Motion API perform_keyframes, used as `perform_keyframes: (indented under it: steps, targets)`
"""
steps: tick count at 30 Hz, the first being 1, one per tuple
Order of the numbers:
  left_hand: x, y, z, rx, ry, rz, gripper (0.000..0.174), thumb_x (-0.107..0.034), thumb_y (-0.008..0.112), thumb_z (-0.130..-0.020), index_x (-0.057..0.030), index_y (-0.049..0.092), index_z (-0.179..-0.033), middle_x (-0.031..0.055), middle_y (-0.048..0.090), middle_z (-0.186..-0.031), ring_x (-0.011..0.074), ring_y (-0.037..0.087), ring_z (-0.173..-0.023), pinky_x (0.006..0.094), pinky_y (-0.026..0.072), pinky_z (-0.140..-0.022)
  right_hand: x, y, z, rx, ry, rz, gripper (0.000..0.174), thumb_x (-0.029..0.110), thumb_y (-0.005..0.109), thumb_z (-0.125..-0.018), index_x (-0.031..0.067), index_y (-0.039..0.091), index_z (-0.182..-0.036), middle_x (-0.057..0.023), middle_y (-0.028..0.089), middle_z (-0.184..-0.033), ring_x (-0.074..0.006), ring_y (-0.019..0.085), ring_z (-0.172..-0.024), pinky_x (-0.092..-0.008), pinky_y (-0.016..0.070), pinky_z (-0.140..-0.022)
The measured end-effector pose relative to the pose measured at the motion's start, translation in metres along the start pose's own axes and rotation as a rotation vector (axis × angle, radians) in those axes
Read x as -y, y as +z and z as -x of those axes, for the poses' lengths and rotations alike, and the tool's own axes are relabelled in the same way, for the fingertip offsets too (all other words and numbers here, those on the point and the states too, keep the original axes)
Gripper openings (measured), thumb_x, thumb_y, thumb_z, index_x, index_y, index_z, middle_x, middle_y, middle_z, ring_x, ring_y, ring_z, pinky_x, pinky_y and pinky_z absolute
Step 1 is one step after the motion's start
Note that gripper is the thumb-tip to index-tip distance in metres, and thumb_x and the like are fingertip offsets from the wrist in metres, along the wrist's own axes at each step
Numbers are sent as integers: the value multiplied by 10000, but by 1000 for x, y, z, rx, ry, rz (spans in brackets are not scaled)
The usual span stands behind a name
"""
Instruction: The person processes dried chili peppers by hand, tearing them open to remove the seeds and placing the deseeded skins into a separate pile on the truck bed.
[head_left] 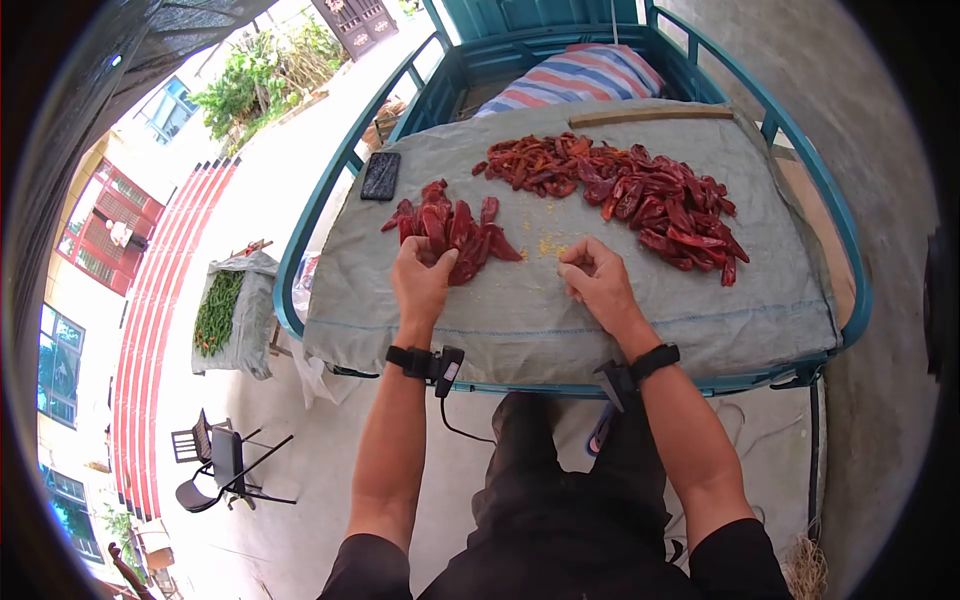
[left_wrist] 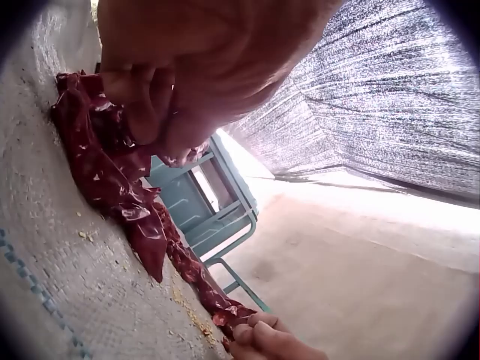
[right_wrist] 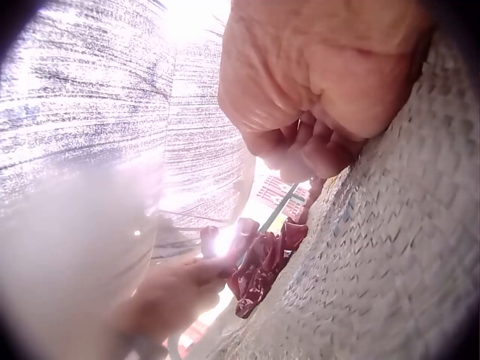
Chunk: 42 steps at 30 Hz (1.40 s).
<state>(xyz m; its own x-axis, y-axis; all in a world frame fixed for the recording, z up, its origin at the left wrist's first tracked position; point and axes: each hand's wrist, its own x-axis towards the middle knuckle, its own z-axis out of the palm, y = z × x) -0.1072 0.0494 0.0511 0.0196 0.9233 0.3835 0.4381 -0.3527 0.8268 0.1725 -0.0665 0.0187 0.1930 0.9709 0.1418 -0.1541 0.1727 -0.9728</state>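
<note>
My left hand point(head_left: 420, 284) pinches a dried red chili pepper between thumb and fingers at the near edge of a small heap of peppers point(head_left: 460, 226). In the left wrist view, glossy, wrinkled peppers point(left_wrist: 101, 169) lie just under its fingertips. My right hand point(head_left: 604, 292) hovers low over the grey woven sheet point(head_left: 480, 340), fingers curled in and thumb close to the index finger. No object shows in it, and its fingertips are partly hidden in the right wrist view. Yellow seeds point(head_left: 550, 246) are scattered beside its fingertips.
A larger pile of red peppers point(head_left: 680, 205) spreads behind the right hand. A black phone point(head_left: 380, 176) lies at the left, a wooden strip point(head_left: 650, 116) at the back. Teal cart rails point(head_left: 330, 190) border the sheet. Green peppers point(head_left: 220, 312) and a chair point(head_left: 228, 460) stand off left.
</note>
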Motion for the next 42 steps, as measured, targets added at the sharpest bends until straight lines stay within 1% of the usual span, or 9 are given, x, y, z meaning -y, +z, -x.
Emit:
perform_keyframes:
  steps: [5,8,14,17,20,23,29,35,42]
  targets:
    - [-9,0,-3,-41,-15,-344,394,-168,929,-836,-13,690,-1109,203,794,-980,339,786,-884,455,600,-791,-2,0,1,-24,-17,38,73,48,722,-1007,32,663,-1047,-6,679,-887,-84,647,-716,-256,519,-648]
    - [0,3,5,-127,16,-364,473,-151,917,-842,-25,629,-1196,210,785,-981,425,771,-930,513,588,-848,-10,-2,-3,10,-15,39,53,49,706,-1017,48,657,-1036,11,657,-864,-66,616,-685,-252,483,-601]
    - [-3,3,11,-185,-19,-311,353,-149,875,-901,-19,622,-1109,182,763,-884,399,763,-864,498,566,-787,-6,1,-2,14,-4,55,80,25,692,-1016,60,639,-1064,25,626,-878,-55,592,-676,-226,438,-578]
    - [4,4,7,-177,-7,-305,321,-118,832,-932,-32,591,-1126,223,746,-1003,470,725,-982,548,547,-847,-9,1,-3,8,-19,61,81,30,687,-1020,62,632,-1069,26,609,-880,-56,575,-674,-229,427,-578]
    - [-1,4,3,-199,-1,-235,289,-162,812,-961,-41,597,-1112,224,754,-1020,472,722,-994,559,542,-854,-5,3,-2,0,-22,80,76,44,685,-1023,71,626,-1062,28,598,-869,-57,561,-672,-229,412,-584]
    - [-11,1,3,-184,-6,-300,285,-202,807,-973,-59,596,-1102,205,732,-1072,453,723,-1008,551,550,-849,-7,1,-2,17,-10,53,77,32,680,-1021,64,624,-1062,23,595,-873,-61,558,-671,-233,415,-585]
    - [-27,2,20,-332,180,-530,238,-173,803,-958,-90,624,-1092,125,679,-1104,405,723,-932,510,559,-754,-8,-1,-3,18,-18,84,78,13,673,-1021,52,624,-1067,14,604,-896,-59,565,-676,-230,432,-586]
    - [-54,36,45,-6,337,-195,171,-84,761,-957,-69,625,-1058,123,679,-1008,364,723,-866,477,556,-736,-13,-3,-5,28,-26,75,88,0,674,-1022,53,623,-1070,15,612,-911,-54,571,-679,-223,431,-583]
    - [-52,92,60,186,225,71,172,-72,756,-888,-14,672,-1027,180,713,-938,375,732,-873,465,563,-763,-12,-4,-5,32,-49,91,84,13,689,-1026,50,631,-1073,20,621,-912,-44,575,-693,-223,431,-585]
